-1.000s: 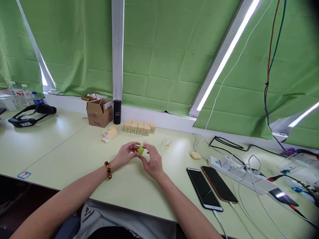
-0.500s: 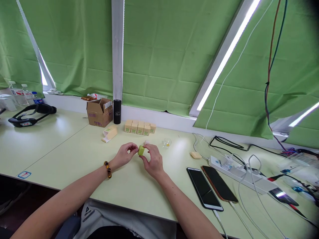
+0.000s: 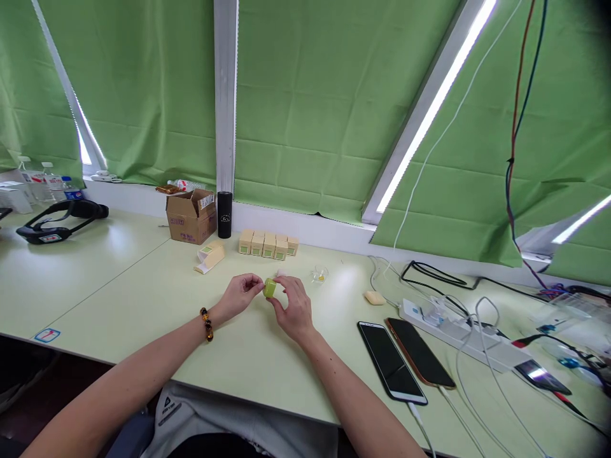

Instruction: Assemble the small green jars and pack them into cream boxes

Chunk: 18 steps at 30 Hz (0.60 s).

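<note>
Just above the table, at the middle of the head view, a small lime-green item [image 3: 270, 288] with rounded edges sits between my hands. Its exact kind is too small to tell. My right hand [image 3: 294, 310] grips it from the right between thumb and fingers. On the left, the thumb and forefinger of my left hand [image 3: 240, 294] are pinched together at the item's edge. Behind my right fingers a small pale pink thing [image 3: 281, 272] is partly hidden. To its right lies a small clear plastic piece [image 3: 319, 274] with a yellow spot.
Several small tan boxes [image 3: 268, 244] stand in a row at the back, with an opened box [image 3: 210, 256] lying left of them. A cardboard carton [image 3: 191, 217] and black tumbler [image 3: 224, 215] stand behind. Rightward are two phones [image 3: 392, 362], a power strip [image 3: 458, 335] and tangled cables.
Almost nothing differs. The green item has turned or shifted very slightly between my fingers; both hands keep their places.
</note>
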Each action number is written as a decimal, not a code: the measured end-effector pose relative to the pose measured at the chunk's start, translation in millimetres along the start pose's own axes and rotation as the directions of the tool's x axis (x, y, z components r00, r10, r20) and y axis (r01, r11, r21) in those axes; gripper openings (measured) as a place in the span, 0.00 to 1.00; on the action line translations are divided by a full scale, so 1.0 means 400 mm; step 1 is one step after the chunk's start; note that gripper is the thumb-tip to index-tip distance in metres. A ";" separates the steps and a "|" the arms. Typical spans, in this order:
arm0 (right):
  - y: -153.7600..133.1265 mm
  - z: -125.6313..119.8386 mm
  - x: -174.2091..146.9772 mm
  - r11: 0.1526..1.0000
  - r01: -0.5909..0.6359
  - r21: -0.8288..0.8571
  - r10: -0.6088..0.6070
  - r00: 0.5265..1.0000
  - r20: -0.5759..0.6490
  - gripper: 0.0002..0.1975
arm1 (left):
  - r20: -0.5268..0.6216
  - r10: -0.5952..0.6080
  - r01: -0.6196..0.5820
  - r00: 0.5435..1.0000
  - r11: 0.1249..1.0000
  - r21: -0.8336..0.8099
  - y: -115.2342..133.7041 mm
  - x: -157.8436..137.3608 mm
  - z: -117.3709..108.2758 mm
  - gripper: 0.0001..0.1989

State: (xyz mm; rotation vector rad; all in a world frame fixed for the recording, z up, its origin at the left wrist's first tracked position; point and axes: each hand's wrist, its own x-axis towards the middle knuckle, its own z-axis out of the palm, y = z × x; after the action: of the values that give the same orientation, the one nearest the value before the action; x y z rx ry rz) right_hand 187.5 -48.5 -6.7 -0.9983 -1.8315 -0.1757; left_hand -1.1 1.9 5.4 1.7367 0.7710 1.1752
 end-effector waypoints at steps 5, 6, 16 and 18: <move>0.002 0.000 0.000 1.000 0.002 0.000 -0.002 1.000 -0.001 0.20 | -0.004 -0.003 0.003 1.000 1.000 -0.012 0.004 0.000 0.000 0.16; 0.002 -0.001 0.000 1.000 0.002 0.001 -0.002 1.000 -0.001 0.20 | -0.006 -0.003 0.003 1.000 1.000 -0.016 0.005 0.000 0.000 0.17; 0.003 0.000 -0.001 1.000 -0.013 -0.009 0.013 1.000 0.004 0.20 | -0.022 -0.011 0.011 1.000 1.000 -0.021 0.004 0.003 -0.003 0.17; 0.004 0.000 -0.001 1.000 -0.011 -0.014 0.011 1.000 0.001 0.20 | -0.022 -0.013 0.013 1.000 0.999 -0.036 0.001 0.004 -0.004 0.17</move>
State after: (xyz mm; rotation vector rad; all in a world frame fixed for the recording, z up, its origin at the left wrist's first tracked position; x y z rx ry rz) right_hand 188.7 -47.8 -7.3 -1.0180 -1.8272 -0.1813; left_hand -2.1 3.5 6.6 1.6899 0.7689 1.1940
